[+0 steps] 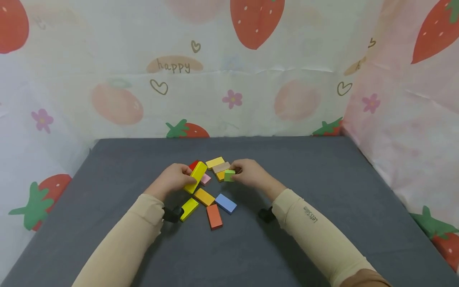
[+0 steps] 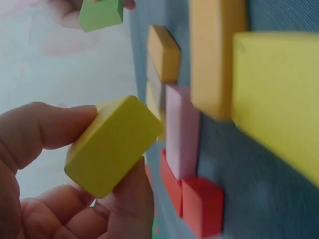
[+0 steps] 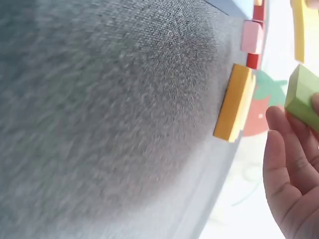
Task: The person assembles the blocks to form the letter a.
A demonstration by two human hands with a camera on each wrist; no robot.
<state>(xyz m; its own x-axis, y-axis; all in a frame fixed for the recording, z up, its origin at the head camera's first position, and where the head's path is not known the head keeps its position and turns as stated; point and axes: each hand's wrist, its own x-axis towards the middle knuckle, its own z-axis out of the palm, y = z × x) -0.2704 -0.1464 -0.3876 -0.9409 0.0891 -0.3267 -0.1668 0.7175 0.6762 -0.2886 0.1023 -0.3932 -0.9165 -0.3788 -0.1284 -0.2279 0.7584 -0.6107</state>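
My left hand pinches a yellow block between thumb and fingers, holding it tilted above the table; its end face shows close up in the left wrist view. To the right, my right hand grips a green block, most of which the fingers hide in the head view. A pink block and a red block lie just behind the yellow one. Close to the green block are a tan block and an orange-yellow block on the table.
Nearer the front lie an orange block, a second yellow block, a blue block and an orange-red block. A pale yellow block is at the back. The dark grey tabletop meets a strawberry-patterned curtain.
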